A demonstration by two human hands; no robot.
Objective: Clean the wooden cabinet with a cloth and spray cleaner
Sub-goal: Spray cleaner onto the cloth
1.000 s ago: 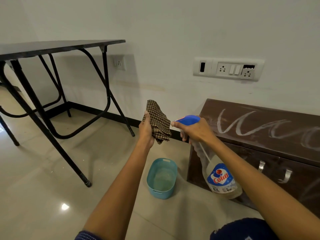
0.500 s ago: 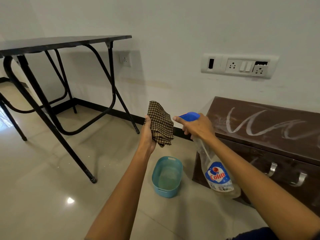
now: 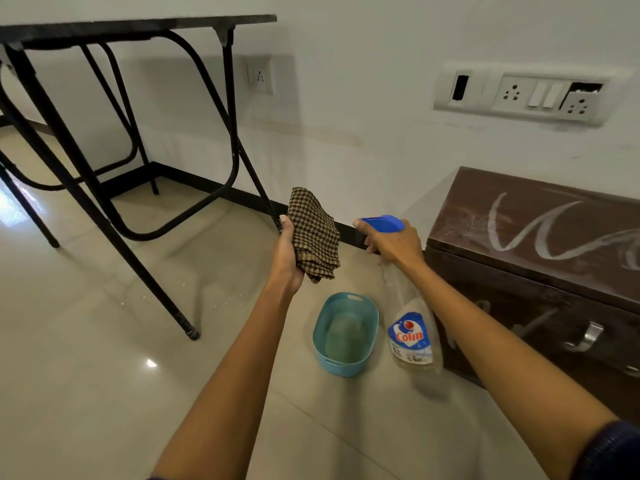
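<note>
My left hand (image 3: 286, 259) is raised in front of me, fingers curled around a folded brown checked cloth (image 3: 314, 235); the thumb runs up the cloth's near edge and most of the fabric stands above and to the right of the palm. Just to the right of it, with a small gap between, my right hand (image 3: 394, 244) is closed around the neck of a clear spray bottle (image 3: 412, 327). Its blue trigger head (image 3: 382, 223) pokes out above my knuckles and points left, toward the cloth. The bottle body hangs down below that hand, tilted, with a blue and red "Colin" label facing me.

Directly right of my right hand stands the wooden cabinet (image 3: 540, 271), dark brown and low, set against the wall. Its top carries pale wavy smears, and metal handles (image 3: 587, 337) show on its front, below and to the right of my forearm.

Below both hands, between my forearms, a teal plastic basket (image 3: 346, 332) sits on the glossy tiled floor (image 3: 86, 358), just left of the bottle's base. Far to the left of my left hand is a black metal-framed table (image 3: 104, 32). On the wall above my right hand I see a white switch and socket panel (image 3: 519, 95).
</note>
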